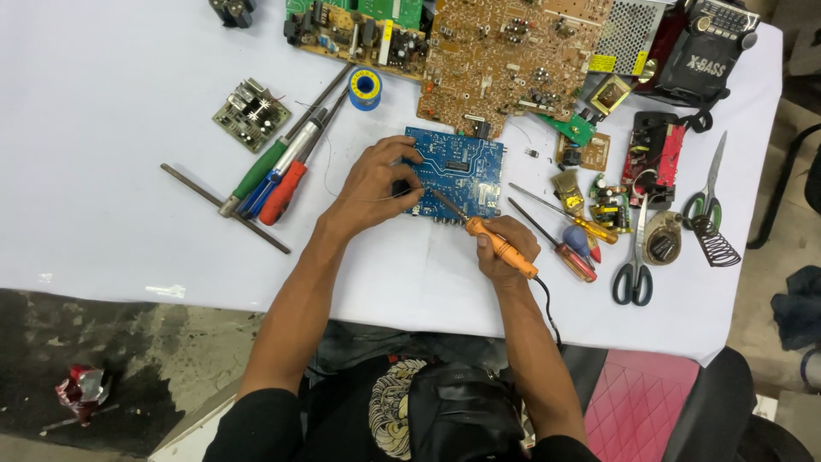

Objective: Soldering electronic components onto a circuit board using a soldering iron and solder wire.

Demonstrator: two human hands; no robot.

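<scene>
While the right hand [505,250] is closing round the orange-handled soldering iron [500,246], gripping it pen-style, its metal tip is angling up-left onto the lower edge of the small blue rectangular circuit board [455,171] lying flat on the white-covered surface [111,171]. The left hand [372,186] is resting on the board's left edge, fingers curled and pinching a thin strand of solder wire [329,171] that is trailing back toward the blue-and-yellow solder spool [365,88] further up the surface. The black cord is running from the iron off the near edge. Left of the hands, a bundle of green-, blue- and red-handled screwdrivers [278,175] is lying diagonally; right of them, red-and-yellow-handled small screwdrivers [569,239], black-handled scissors [634,257] and a coiled wire iron stand [717,244] are sitting near. A large brown bare circuit board [505,56] is lying just beyond the blue one. Judging from this, doing the joint well is calling for the left hand pressing the board steady so it is not sliding, the tip touching pad and lead together, and the wire feeding into the joint rather than onto the tip. Keeping the cord slack and clear of the wrist, and fingers well apart from the hot tip, is looking sensible; the exact joint is too small to tell.
</scene>
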